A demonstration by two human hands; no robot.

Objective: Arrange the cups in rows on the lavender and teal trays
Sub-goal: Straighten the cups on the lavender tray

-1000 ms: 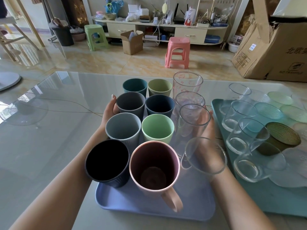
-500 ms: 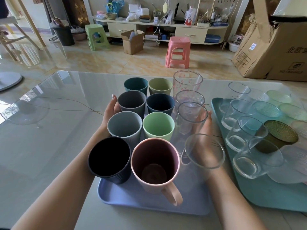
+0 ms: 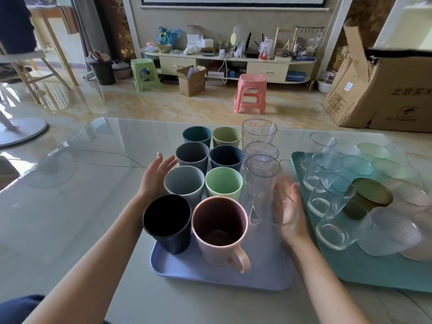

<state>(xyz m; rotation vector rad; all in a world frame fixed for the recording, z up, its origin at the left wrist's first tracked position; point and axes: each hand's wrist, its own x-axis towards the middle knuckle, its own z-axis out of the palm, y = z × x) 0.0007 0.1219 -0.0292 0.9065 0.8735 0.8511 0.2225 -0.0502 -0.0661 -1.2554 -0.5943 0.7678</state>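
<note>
We see our left hand [image 3: 156,177] open beside the grey cups on the lavender tray [image 3: 219,275]; our blurred right hand [image 3: 288,206], fingers straight, shows through a clear glass [image 3: 272,206]. The teal tray [image 3: 364,274] runs off frame.

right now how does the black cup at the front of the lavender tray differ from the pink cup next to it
The black cup has no handle; the pink cup has one, pointing toward the camera. The black cup's outer wall looks ribbed, the pink cup's smooth. The black cup's inside is too dark to read, while the pink cup's bottom shows. Both stand upright, mouths up, side by side in the front row of the lavender tray.
</note>
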